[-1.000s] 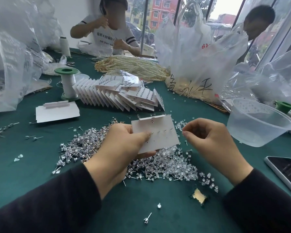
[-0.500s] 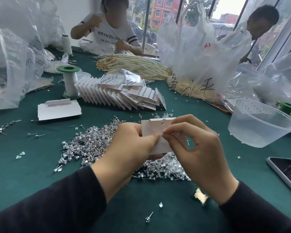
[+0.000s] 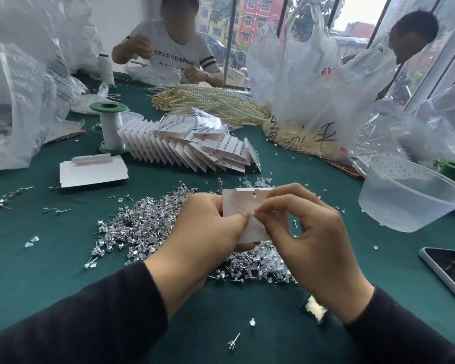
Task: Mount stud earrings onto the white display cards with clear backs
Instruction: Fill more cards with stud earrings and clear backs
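Over the green table (image 3: pixel 37 271) and its heap of silver stud earrings (image 3: pixel 139 227), the left hand (image 3: pixel 202 240) grips a white card (image 3: pixel 244 203) by its left edge; the right hand (image 3: pixel 313 248) pinches its middle. The card is plain and rectangular, with a small hang-hole (image 3: pixel 254 195) near the top.

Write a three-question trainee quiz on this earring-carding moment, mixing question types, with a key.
1. True or false: the left hand grips the white paper display card.
2. Which stands at the scene's right side? A) clear round plastic bowl B) green-capped thread spool C) fanned row of filled cards
3. Fill in: the loose heap of silver stud earrings lies on a ___ table cloth.
Key: 1 true; 2 A; 3 green.
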### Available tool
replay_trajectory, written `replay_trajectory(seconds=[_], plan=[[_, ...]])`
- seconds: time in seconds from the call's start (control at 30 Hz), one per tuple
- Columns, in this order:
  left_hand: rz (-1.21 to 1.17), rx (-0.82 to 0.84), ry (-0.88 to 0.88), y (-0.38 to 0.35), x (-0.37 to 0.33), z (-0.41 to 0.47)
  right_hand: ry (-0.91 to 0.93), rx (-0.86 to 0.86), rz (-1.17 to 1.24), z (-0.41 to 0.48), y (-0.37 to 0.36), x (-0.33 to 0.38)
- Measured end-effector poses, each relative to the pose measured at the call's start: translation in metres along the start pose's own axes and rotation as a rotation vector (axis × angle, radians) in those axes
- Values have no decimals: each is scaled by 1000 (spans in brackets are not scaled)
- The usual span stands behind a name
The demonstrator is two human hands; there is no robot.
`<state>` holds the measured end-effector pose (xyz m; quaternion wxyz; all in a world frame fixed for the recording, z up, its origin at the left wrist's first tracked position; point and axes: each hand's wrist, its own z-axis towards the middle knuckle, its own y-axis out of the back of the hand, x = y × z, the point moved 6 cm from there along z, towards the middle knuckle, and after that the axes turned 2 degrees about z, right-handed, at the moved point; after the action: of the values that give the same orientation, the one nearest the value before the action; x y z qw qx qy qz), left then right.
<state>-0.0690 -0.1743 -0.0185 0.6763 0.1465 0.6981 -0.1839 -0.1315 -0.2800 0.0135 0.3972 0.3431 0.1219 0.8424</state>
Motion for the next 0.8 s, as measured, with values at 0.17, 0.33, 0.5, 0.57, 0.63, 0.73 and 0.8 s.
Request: replay_trajectory(seconds=[0.17,0.33,0.5,0.57,0.63,0.73,0.8], plan=[[28,4,-36,-1,-5,-2,19,-39,10,-3,2,1],[58,9,-48,0,-5,-2,32,-48,19,-3,1,3],[62,13,-43,-1,-4,-3,3,-27,22,-4,-2,0],[64,8,-43,-2,-3,-3,-13,-26,26,-5,-3,-2],[67,3,-46,-2,-2,-4,-24,-25,24,-6,-5,-3],[79,-5,-51,0,-2,-3,-15,-43,0,-7,-5,-2],[92,-6,-59,1,-3,-3,-4,-64,-19,-8,-4,-1]])
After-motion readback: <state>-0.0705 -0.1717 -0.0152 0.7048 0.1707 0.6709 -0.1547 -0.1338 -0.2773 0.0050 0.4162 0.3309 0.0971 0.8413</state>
